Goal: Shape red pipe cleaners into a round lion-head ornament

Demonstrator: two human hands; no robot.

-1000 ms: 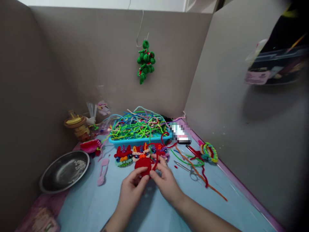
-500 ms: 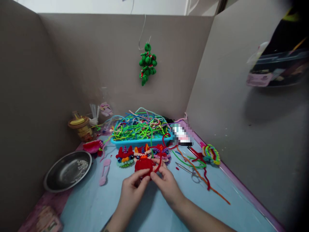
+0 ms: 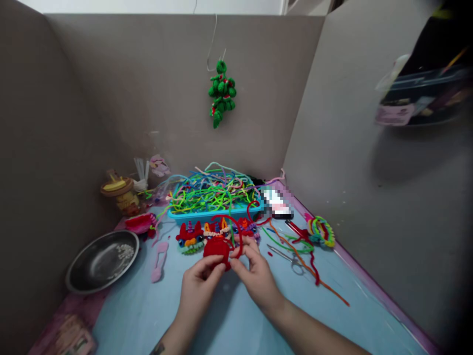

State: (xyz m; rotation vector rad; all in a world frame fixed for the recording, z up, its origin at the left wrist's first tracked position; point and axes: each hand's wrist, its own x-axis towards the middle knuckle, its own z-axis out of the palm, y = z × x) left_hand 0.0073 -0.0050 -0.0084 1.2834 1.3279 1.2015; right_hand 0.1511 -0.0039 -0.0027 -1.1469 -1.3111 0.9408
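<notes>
Blue tabletop lies beneath a rounded, red yarn piece.

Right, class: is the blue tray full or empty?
Full: the blue tray holds a tangle of coloured strands heaped above its rim, with some trailing over the edge.

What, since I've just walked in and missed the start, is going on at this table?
A person's left hand grips a red yarn piece between its fingers. The right hand is at the piece's right edge, by a looping red strand; whether it pinches either is unclear. Just beyond are three colourful figures in a row, then a blue tray heaped with cords.
</notes>
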